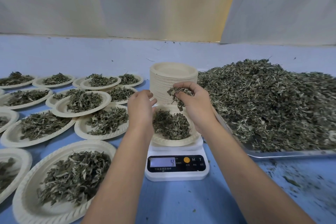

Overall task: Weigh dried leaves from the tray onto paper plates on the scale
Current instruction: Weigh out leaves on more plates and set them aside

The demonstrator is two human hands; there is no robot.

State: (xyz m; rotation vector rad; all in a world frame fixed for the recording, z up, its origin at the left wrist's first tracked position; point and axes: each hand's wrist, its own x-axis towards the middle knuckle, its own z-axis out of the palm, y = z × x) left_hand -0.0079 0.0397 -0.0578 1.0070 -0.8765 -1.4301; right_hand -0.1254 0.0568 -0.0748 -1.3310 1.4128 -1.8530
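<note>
A white digital scale (177, 167) stands in front of me on the blue table. On it rests a paper plate (164, 141) with a heap of dried leaves (170, 123). My right hand (195, 101) hovers over the plate's far right side and grips a clump of dried leaves (179, 94). My left hand (141, 103) hangs over the plate's left rim with relaxed fingers and holds nothing. To the right lies a metal tray (283, 153) piled high with dried leaves (269, 100).
A tall stack of bare paper plates (172, 78) stands just behind the scale. Several leaf-filled paper plates (72, 178) cover the table's left half. Loose leaf crumbs (291, 180) are scattered front right. A white curtain hangs behind the table.
</note>
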